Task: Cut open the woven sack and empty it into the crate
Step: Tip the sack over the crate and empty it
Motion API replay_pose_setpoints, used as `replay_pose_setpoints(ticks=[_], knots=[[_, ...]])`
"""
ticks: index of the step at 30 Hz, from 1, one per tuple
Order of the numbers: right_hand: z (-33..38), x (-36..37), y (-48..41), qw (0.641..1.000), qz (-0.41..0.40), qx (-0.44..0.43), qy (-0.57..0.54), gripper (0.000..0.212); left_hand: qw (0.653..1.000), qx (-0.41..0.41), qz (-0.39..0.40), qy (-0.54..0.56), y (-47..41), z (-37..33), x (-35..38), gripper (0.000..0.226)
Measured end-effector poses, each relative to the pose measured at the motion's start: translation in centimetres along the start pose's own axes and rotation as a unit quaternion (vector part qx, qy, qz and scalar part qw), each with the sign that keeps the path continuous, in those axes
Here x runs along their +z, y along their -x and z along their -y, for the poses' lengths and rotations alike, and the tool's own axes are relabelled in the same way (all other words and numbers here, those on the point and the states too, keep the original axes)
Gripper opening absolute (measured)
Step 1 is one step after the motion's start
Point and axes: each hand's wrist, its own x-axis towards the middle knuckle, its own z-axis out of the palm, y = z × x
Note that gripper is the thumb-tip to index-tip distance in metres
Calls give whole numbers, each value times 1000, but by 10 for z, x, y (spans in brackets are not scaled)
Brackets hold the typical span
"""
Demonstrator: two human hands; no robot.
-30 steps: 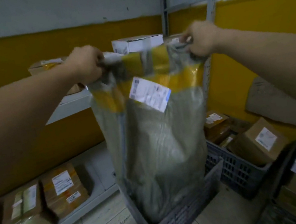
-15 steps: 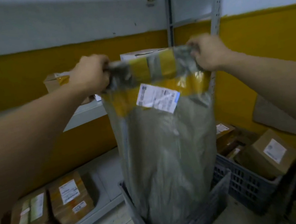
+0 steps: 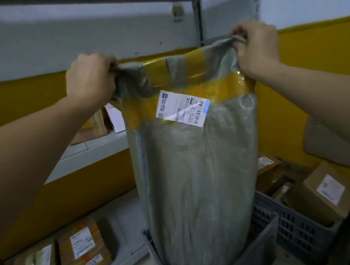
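A grey woven sack (image 3: 199, 174) hangs upright in front of me, wrapped with yellow tape bands and carrying a white shipping label (image 3: 182, 108). My left hand (image 3: 90, 81) grips its upper left corner and my right hand (image 3: 257, 48) grips its upper right corner. The sack's lower end reaches down into a dark grey plastic crate (image 3: 264, 241) on the floor; what lies inside the crate is hidden by the sack.
A second slatted crate (image 3: 298, 225) with taped cardboard parcels stands to the right. Two taped parcels (image 3: 59, 260) lie on the low shelf at left. A metal shelf board (image 3: 90, 155) with boxes runs behind my left arm, and another shelf sits overhead.
Both hands have raised the sack's top corners higher, and the sack hangs longer and straighter over the crate. My view has tilted upward.
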Motion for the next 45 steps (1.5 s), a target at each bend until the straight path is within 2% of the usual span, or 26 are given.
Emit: replay_pose_setpoints(ticks=[1,3,4,5,8,9,10,12,14,15,16,18,21,22,24,26,28,31,33,35,36,37,38,41,43,45], knots=[[0,3,-2,1000,29,-2,-7,19,1000,13,23,0,-3,-1,-1,19],[0,6,-1,977,207,-26,39,20,988,52,145,-32,-2,-2,-3,16],[3,2,-1,952,291,-42,82,21,981,56,177,-49,0,1,-4,17],[6,-3,-4,945,305,-56,102,22,984,48,165,-44,-1,5,-6,18],[17,-16,-27,992,110,-50,40,23,997,-15,-2,76,-12,14,-12,18],[18,-14,-27,997,69,-36,11,22,995,-12,13,96,-11,10,-12,15],[20,-10,-21,995,94,-30,-9,23,993,15,72,96,-9,4,-10,9],[16,6,-2,955,292,-46,-2,33,972,69,222,29,5,-11,5,5],[7,11,16,876,461,-81,114,52,960,85,260,-66,16,-11,18,11],[3,10,11,871,451,-111,158,53,967,74,232,-75,14,-5,15,14],[3,6,2,899,380,-137,168,48,978,53,193,-60,6,2,10,16],[9,-12,-22,963,210,-127,114,40,993,4,116,8,-12,15,-9,17],[22,-29,-33,993,84,-82,35,38,998,-12,4,61,-30,14,-28,17],[24,-28,-30,992,99,-74,24,39,997,-11,6,70,-29,10,-29,16],[20,-18,-20,967,232,-81,60,43,995,9,92,39,-22,6,-21,14],[10,-16,-17,933,329,-89,116,29,990,23,140,-19,-15,11,-17,17],[10,-24,-26,955,270,-92,83,15,995,8,94,8,-24,18,-24,18],[15,-36,-43,985,122,-107,54,21,998,-5,-22,55,-41,14,-37,23],[19,-38,-44,990,117,-81,22,24,996,0,10,92,-42,7,-36,22],[11,-27,-32,957,261,-100,79,22,979,36,193,54,-29,2,-22,16],[6,-22,-21,910,364,-115,160,20,968,44,247,12,-21,2,-14,16],[-1,-19,-11,867,426,-123,227,18,971,45,233,-11,-16,3,-8,17],[-2,-20,-9,865,412,-137,250,18,984,31,174,7,-16,6,-7,19],[9,-34,-30,975,166,-99,108,11,988,-55,-51,134,-33,13,-18,23],[20,-37,-34,994,80,-66,40,26,977,-70,-37,199,-37,7,-20,23],[20,-25,-25,980,172,-84,45,24,985,-23,86,148,-30,1,-10,18]])
